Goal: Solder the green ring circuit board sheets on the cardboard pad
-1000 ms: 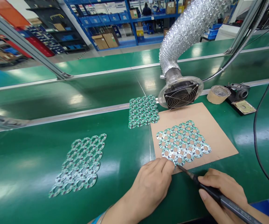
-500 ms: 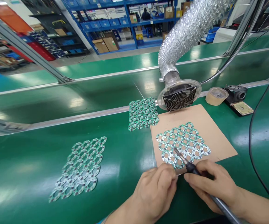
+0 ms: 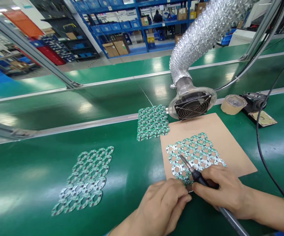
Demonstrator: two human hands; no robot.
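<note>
My right hand [image 3: 227,188] is closed around the dark handle of a soldering iron [image 3: 198,175]. The iron's metal tip points up and left, over a panel of ring-shaped circuit boards [image 3: 189,148] that lies on a brown cardboard sheet [image 3: 232,149]. At the near edge of this panel, my left hand [image 3: 165,205] has its fingers pinched together; whatever they hold is hidden, though a thin light sliver shows by the fingertips. My hands partly cover the panel's near rows.
Another panel of ring boards [image 3: 86,178] lies on the green bench at left, and a stack of panels [image 3: 153,123] behind the cardboard. A fume extractor [image 3: 193,106] hangs over the back edge. Right of it are a tape roll [image 3: 233,105], an iron stand [image 3: 256,103] and a black cable [image 3: 260,141].
The iron's tip has shifted slightly left over the panel, and my right hand has moved left with it. My left hand sits slightly lower in view. The whole view has shifted a little.
</note>
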